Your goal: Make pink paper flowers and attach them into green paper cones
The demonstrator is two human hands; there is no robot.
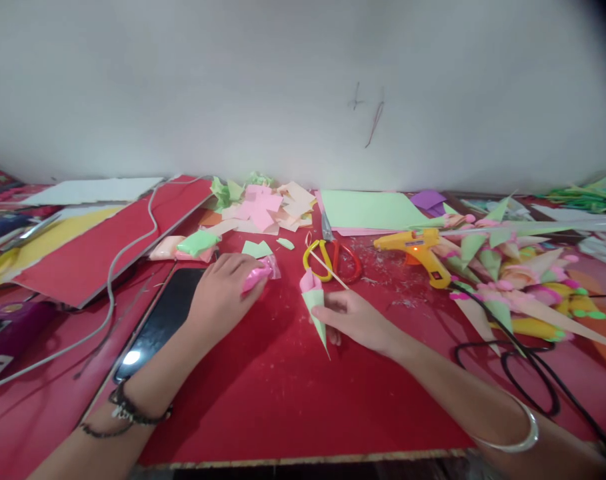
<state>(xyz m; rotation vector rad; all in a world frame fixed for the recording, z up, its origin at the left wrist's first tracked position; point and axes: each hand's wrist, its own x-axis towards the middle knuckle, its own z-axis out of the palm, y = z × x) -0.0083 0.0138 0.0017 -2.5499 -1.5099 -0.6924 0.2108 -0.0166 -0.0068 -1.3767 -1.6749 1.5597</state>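
My left hand [223, 288] rests on the red table [273, 393], its fingers closed over a pink bag of clay [261, 273]. My right hand [355, 322] pinches a small green paper cone [317, 312] with pink filling at its top and a thin wooden stick [330, 270] poking out. The cone points down toward me, tip near the table. A black phone [160, 323] lies under my left wrist. Yellow and red scissors [333, 259] lie just beyond the cone.
A yellow glue gun [419, 252] with a black cord [527, 363] lies right of the scissors. Finished cones and paper flowers [513, 280] pile at the right. Paper scraps [263, 210], a green sheet [370, 210], red and yellow boards [97, 247] and a grey cable [113, 280] lie behind and left.
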